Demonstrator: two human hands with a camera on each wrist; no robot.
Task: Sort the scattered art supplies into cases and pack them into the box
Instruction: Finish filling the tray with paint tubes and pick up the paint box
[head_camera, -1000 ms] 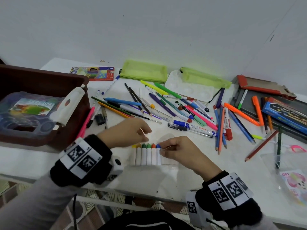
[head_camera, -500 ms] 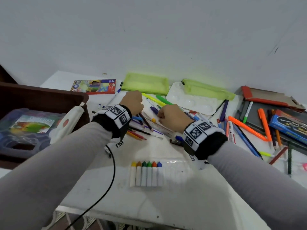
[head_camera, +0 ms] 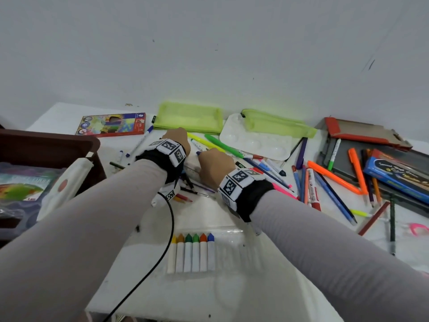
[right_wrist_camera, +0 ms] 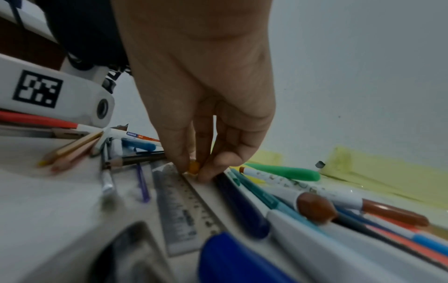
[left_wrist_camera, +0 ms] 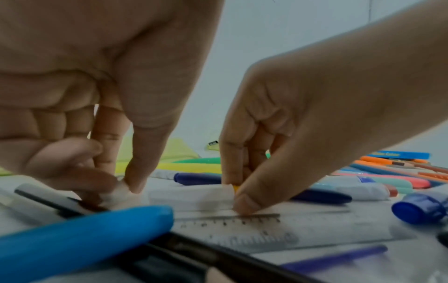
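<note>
Six white crayons [head_camera: 192, 252] with coloured tips lie side by side in a clear plastic case [head_camera: 232, 242] near the table's front. Both hands reach past it into the pile of pens. My left hand [head_camera: 177, 138] pinches a white crayon with a dark brown tip [left_wrist_camera: 114, 195] between thumb and fingers. A little to its right, my right hand [head_camera: 216, 163] pinches an orange-tipped crayon [right_wrist_camera: 194, 167] that lies against a clear ruler [right_wrist_camera: 184, 206]. The brown box [head_camera: 46, 145] stands at the left and holds a plastic case.
Two green pouches [head_camera: 188, 117] [head_camera: 278, 124] and a white palette [head_camera: 255, 142] lie along the wall. A coloured-pencil box [head_camera: 111, 124] sits back left. Markers, pencils and a tin [head_camera: 371, 140] with a blue box [head_camera: 394, 177] crowd the right. A black cable [head_camera: 167, 228] hangs from my left wrist.
Both hands have left the crayon case at the front and moved back into the pen pile, where each now pinches a crayon. The head view has tilted upward.
</note>
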